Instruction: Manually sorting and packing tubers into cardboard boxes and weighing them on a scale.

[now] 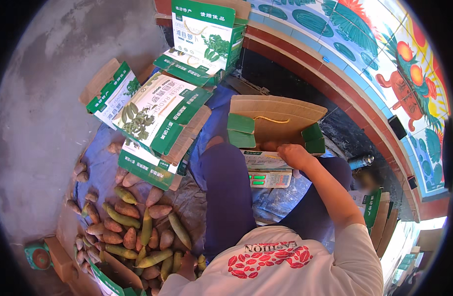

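Observation:
An open green-and-white cardboard box [276, 111] with a yellow cord handle sits in front of me, on a digital scale [271, 179] with lit green displays. My right hand [293, 157] is closed over the box's front edge, fingers bent inward. Inside, beside those fingers, a reddish-brown root [270, 146] shows in shadow. My left hand [188, 265] reaches down at the near edge of a pile of sweet potatoes [130, 238] and long green radishes [179, 230]. Its fingers are hidden, so what it touches cannot be made out.
More open printed boxes [155, 108] stand at the upper left, and another carton [377, 212] is on the right. A metal flask [360, 162] lies beyond my right knee. Blue sheeting [96, 163] covers the floor beneath the pile. A tiled, painted wall [384, 64] bounds the far right.

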`<state>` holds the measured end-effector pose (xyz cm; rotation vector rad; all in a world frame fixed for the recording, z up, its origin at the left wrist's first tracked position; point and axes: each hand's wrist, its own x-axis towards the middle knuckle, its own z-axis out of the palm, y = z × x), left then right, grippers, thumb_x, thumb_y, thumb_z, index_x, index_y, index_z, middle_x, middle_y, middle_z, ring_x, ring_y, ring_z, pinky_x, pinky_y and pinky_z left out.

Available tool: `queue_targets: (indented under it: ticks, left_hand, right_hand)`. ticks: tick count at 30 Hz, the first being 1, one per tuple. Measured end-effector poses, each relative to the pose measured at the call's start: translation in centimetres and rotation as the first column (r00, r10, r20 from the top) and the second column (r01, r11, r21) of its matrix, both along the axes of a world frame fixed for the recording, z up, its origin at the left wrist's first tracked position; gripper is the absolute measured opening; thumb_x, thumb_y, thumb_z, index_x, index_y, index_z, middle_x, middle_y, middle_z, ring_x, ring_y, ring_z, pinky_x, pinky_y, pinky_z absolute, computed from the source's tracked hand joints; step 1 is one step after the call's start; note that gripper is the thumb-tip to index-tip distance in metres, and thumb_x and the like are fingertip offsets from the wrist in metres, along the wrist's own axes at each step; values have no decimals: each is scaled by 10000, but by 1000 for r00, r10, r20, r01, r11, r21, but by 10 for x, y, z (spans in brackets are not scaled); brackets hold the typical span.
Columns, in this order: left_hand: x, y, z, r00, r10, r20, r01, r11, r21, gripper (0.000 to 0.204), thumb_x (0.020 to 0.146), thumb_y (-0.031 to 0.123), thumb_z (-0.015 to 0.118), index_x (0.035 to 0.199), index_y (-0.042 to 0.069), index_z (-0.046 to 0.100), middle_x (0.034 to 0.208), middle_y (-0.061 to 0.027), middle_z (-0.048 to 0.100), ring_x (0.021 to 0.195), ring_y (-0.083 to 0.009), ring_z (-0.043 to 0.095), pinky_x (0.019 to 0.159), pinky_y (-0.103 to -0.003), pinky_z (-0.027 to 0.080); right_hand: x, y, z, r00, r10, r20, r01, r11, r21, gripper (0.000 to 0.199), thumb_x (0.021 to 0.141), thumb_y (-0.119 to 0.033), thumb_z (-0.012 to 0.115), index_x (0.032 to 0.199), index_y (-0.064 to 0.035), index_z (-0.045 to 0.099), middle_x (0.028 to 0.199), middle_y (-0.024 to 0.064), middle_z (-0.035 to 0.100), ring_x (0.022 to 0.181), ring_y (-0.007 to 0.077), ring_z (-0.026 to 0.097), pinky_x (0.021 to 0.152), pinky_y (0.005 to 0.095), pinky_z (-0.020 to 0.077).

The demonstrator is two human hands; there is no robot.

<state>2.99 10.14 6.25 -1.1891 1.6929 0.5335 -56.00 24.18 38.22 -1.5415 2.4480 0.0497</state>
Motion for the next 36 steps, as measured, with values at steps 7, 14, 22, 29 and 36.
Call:
queue_targets:
  ticks: [7, 14, 22, 29, 36]
  left_hand:
    - [-43, -11, 94, 989, -146, 0, 145, 986, 81, 734, 658, 210, 703, 1260, 73, 306, 1277, -166, 385, 1127, -301, 486, 838, -408, 482]
    - [-35, -6, 69, 939, -338, 65, 336, 941, 47, 627, 692, 189, 675, 1256, 63, 432, 1259, -171, 424, 1102, -283, 515, 822, -386, 479]
    - [-39, -4, 77, 961, -270, -62, 274, 960, 56, 504, 725, 158, 625, 1201, 61, 490, 1131, -160, 561, 1035, -290, 566, 820, -402, 481]
    - [-74, -50, 81, 979, -69, -192, 75, 997, 26, 503, 670, 325, 666, 1088, 65, 560, 1110, -188, 546, 1012, -277, 567, 835, -340, 467]
    - [-126, -98, 72, 859, 14, -511, -24, 1000, -13, 798, 500, 383, 797, 1166, 85, 472, 1038, -149, 580, 1001, -299, 554, 854, -376, 452]
  right_hand:
    - [3, -6, 1, 1000, -5, -4, 5, 999, 44, 179, 866, -189, 446, 850, -48, 556, 868, 132, 604, 833, 306, 588, 736, 393, 473]
    - [5, -9, 7, 1000, -1, -8, 2, 998, 67, 187, 865, -188, 446, 858, -39, 559, 882, 136, 602, 842, 303, 588, 749, 392, 471]
    - [0, -9, -3, 1000, 6, -26, -4, 997, 79, 189, 857, -193, 456, 849, -40, 566, 876, 132, 611, 841, 296, 593, 742, 389, 471]
    - [1, -12, 1, 1000, 13, -28, -12, 999, 39, 186, 851, -187, 462, 845, -36, 571, 884, 130, 615, 835, 298, 597, 735, 389, 474]
    - [3, -14, 17, 998, 32, 47, -34, 999, 31, 198, 852, -201, 465, 880, -44, 582, 889, 135, 621, 836, 296, 605, 723, 393, 481]
